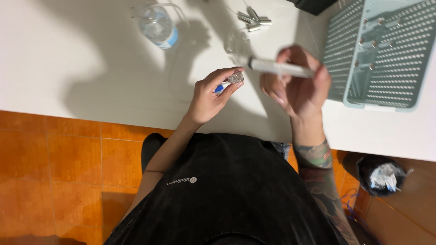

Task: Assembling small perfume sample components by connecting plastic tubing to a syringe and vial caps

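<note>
Left hand (210, 97) and right hand (297, 84) both raised over the near edge of the white table (81, 72), close together but not touching. Right hand closed around a syringe (277, 68), barrel lying roughly level, tip end pointing toward the left hand; motion blur softens the barrel, and the fingers cover its far end, so the plunger cannot be made out. Left hand pinches a small clear vial (235, 78) between thumb and fingertips, with a blue piece (219, 88) showing just below it; whether that is a cap or a separate part cannot be told. Syringe tip and vial near each other, a small gap between them.

Largest to smallest around them. Table runs across the upper frame, cut off at the top and both sides; heavy shadows of the arms fall across it. Grey-green perforated basket (381, 59) at the right, partly cut off by the frame edge, with small pale items inside too indistinct to name. Black bag (380, 174) on the orange tiled floor (68, 163) at lower right, light crumpled contents inside. Clear plastic bottle (158, 25) with a blue band, far left of the table, its top cut off. Cluster of small silvery pieces (254, 20) near the far edge, kind unclear. Something transparent (237, 43) just behind the syringe tip, outline barely readable.
</note>
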